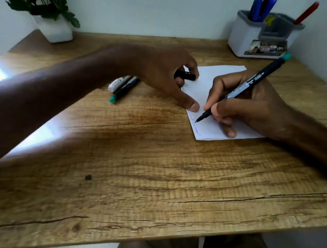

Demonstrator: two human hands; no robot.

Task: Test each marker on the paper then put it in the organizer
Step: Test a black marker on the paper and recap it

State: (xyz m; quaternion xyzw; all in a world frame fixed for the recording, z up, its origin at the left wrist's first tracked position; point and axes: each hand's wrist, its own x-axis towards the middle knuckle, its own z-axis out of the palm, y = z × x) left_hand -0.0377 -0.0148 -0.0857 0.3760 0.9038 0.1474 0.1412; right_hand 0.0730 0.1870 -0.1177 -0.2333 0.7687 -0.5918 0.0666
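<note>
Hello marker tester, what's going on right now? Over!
Right hand grips black marker, tip on paper. Left hand holds black cap, thumb pinning paper. More markers left of paper; organizer back right, nothing in the way.

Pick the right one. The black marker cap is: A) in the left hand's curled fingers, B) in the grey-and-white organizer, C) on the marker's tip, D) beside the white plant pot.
A: the left hand curls its fingers round the black marker cap while its thumb presses the white sheet of paper.
</note>
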